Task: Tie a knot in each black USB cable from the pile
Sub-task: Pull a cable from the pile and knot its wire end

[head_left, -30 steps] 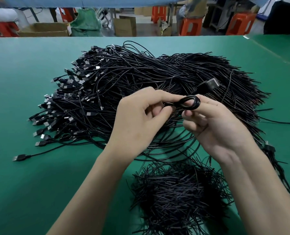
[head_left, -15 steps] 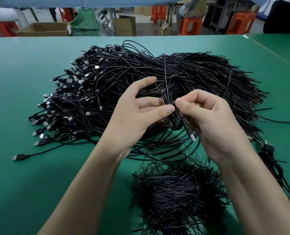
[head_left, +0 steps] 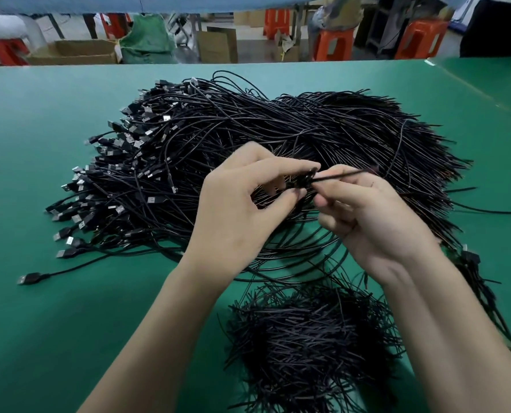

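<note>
At frame centre, cable (head_left: 337,175): thin glossy black cord bunched into a small knot, tail taut rightward.
Left hand (head_left: 236,210): thumb and forefinger pinch the knot.
Right hand (head_left: 376,222): curled fingers grip the tail.
Pile (head_left: 248,129): tangled cords, metal-tipped plugs (head_left: 29,278), upper centre on green table (head_left: 39,323).
Change: the earlier hanging loop is drawn small.

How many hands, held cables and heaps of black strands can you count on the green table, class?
Hands: 2 (left hand, right hand)
Held cable: 1
Black heaps: 2 (large pile, small heap)
Total: 5
</note>
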`<state>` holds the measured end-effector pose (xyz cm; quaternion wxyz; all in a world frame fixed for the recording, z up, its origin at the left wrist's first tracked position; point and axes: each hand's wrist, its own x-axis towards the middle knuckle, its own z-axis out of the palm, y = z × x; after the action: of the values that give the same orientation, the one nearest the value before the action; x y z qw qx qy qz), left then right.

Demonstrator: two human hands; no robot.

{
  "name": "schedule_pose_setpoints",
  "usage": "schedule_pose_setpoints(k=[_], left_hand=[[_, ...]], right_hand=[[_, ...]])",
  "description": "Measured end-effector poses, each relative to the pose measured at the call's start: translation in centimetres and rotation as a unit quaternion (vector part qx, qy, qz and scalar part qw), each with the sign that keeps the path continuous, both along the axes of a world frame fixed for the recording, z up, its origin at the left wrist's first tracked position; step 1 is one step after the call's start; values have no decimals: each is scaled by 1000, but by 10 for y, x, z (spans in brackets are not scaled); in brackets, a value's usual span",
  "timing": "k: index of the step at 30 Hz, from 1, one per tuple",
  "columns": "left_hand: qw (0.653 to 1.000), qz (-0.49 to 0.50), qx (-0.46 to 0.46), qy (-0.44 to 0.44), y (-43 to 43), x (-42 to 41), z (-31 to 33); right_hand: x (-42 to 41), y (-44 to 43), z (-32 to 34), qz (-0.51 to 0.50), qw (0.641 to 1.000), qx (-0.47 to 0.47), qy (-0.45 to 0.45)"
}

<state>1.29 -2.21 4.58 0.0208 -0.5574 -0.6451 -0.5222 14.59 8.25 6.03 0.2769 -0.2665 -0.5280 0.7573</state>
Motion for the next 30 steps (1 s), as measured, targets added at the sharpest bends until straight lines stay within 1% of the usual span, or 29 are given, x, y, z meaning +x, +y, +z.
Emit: schedule_pose_setpoints(k=[2, 4, 7, 9, 12, 15, 17, 20, 22, 24, 27, 30], left_hand=[[997, -32, -24, -72, -1, 2, -1], [986, -69, -46, -143, -2, 3, 0], [966, -110, -49, -229, -3, 1, 3], [961, -108, -46, -250, -2, -1, 4], [962, -105, -45, -249, 0, -1, 0], [950, -102, -41, -292, 2, -4, -2], [954, -105, -56, -274, 2, -5, -2], [973, -85, -91, -196, 1, -7, -3], [983, -65, -95, -147, 0, -8, -2], [989, -49, -88, -108, -2, -7, 0], [996, -41, -58, -51, -2, -8, 1], [998, -34, -37, -48, -2, -8, -1]], right_hand=[[-2, -1, -1, -4, 1000, -19, 2], [-2, -1, -2, -14, 1000, -15, -2], [-2, -3, 0, -17, 1000, -5, 7], [-3, -5, 0, -12, 1000, -11, 17], [-4, -5, -1, -11, 1000, -19, 23], [-4, -3, -1, -11, 1000, -16, 15], [-2, -1, 0, -12, 1000, 6, 2], [2, 2, 1, -7, 998, 52, -29], [3, 4, 0, 1, 998, 52, -34], [2, 4, 0, 13, 999, 23, -25], [1, 4, -2, 30, 998, -49, 13], [-1, 4, -5, 27, 995, -91, 22]])
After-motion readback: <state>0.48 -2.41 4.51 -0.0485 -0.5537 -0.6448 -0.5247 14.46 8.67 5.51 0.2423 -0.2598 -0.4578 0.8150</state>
